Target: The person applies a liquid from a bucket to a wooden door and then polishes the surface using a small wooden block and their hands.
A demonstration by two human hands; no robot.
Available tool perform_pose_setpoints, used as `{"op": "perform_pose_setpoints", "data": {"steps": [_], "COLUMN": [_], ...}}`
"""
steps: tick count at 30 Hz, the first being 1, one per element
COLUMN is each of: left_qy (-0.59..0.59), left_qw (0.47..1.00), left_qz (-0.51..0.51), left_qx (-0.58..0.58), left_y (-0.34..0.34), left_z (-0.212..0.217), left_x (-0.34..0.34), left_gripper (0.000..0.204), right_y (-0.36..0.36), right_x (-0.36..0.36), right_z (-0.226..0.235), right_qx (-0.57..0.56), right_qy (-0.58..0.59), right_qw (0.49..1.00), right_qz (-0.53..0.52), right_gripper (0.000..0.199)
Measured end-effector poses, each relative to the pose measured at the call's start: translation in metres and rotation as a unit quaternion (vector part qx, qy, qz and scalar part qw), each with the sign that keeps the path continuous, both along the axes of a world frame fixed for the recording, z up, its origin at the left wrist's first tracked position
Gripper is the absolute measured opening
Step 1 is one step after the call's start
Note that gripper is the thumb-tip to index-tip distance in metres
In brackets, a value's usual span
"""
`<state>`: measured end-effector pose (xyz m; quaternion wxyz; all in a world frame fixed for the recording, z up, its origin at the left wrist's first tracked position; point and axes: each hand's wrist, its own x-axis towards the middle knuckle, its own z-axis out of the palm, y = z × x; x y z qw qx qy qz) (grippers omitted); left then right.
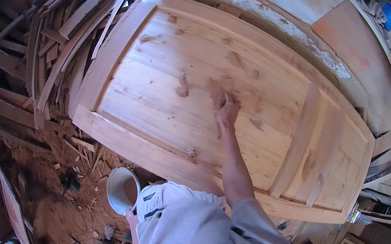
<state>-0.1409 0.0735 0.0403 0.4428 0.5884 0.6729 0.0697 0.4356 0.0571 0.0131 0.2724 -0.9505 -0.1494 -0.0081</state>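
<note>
Right now your right hand [228,111] lies flat, fingers loose and gripping nothing, pressed on the big wooden door panel [171,82], mid-panel on a darker smeared patch [218,91]. Your left hand [131,217] is near, low left, gripping the rim of a white cup [119,187]. Scrap wood strips [66,35] are piled far left; sawdust floor [55,202] lies below.

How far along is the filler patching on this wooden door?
Done: several brown filler patches already dot the large panel of the door. In hand: the right hand rubs a wide smear at the panel's middle, while the left hand holds a white bucket. Left: a bare knot on the near rail.
</note>
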Motion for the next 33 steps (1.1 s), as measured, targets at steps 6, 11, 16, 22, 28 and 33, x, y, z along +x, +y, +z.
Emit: {"op": "perform_pose_setpoints", "data": {"steps": [6,11,16,22,28,33], "left_qy": [0.051,-0.024,-0.018,-0.025,-0.038,-0.066], "left_qw": [0.998,1.0,1.0,1.0,0.999,0.997], "left_qz": [-0.028,0.01,-0.013,-0.002,0.001,0.05], "left_qx": [0.02,0.014,0.013,0.013,0.011,-0.006], "left_y": [0.002,0.003,0.004,0.002,0.002,-0.003], "left_z": [-0.018,-0.031,-0.027,-0.046,-0.067,-0.114], "left_x": [-0.025,-0.031,-0.028,-0.039,-0.05,-0.091], "left_gripper": [0.048,0.049,0.053,0.053,0.053,0.05], "right_y": [-0.036,-0.069,-0.032,0.026,-0.026,-0.084], "right_x": [0.029,0.053,0.022,-0.053,-0.055,-0.076], "right_z": [0.012,-0.02,-0.036,-0.002,0.024,0.023], "right_qx": [0.082,0.011,0.04,0.048,0.036,0.024], "right_qy": [0.076,0.018,0.068,0.036,-0.009,-0.019], "right_qw": [0.994,0.996,0.994,0.998,0.999,0.996], "right_qz": [-0.021,-0.081,-0.077,0.004,-0.012,-0.084], "right_gripper": [0.042,0.041,0.036,0.036,0.044,0.046]}}
